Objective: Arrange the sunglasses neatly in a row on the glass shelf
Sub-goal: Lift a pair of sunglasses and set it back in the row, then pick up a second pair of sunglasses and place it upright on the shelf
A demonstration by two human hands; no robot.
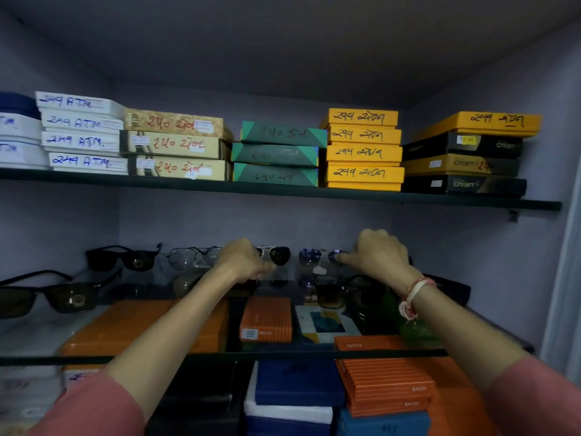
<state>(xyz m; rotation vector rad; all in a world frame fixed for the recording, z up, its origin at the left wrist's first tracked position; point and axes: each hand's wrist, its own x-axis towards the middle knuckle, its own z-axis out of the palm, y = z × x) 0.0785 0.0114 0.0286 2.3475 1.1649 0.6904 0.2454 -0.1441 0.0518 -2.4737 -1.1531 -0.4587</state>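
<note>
Several sunglasses stand in a row at the back of the glass shelf (pixel 37 332). From the left: a black pair (pixel 124 258), a thin clear-lens pair (pixel 188 257), dark aviators (pixel 276 254) and a blue-lens pair (pixel 314 257) with a white tag. My left hand (pixel 243 259) is closed over the aviators' left side. My right hand (pixel 382 251) pinches the blue-lens pair's right lens. A larger black pair (pixel 52 295) lies nearer at the left. Dark pairs behind my right wrist are mostly hidden.
An upper shelf (pixel 283 191) carries stacks of labelled white, beige, green, yellow and black boxes close above my hands. Orange and blue boxes (pixel 383 385) sit under the glass. Cabinet walls close in left and right.
</note>
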